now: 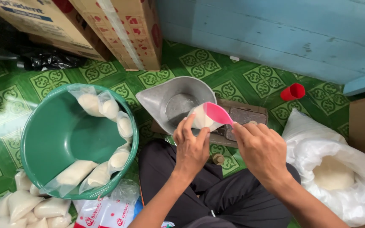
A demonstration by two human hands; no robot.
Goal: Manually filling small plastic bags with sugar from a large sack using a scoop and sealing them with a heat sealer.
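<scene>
My left hand (192, 145) holds a small clear plastic bag (200, 118) partly filled with white powder, over the metal scale pan (165, 99). My right hand (260, 147) grips a pink scoop (217, 113) whose mouth tips into the bag's opening. The pan sits on a flat weighing scale (246, 116) on the floor in front of my crossed legs in dark trousers.
A green basin (55, 139) at left holds several filled bags along its rim. More filled bags (26, 207) lie below it. A large white sack of powder (334, 173) is open at right. A red cup (292, 91) stands by the blue wall; cardboard boxes (119, 29) are at back.
</scene>
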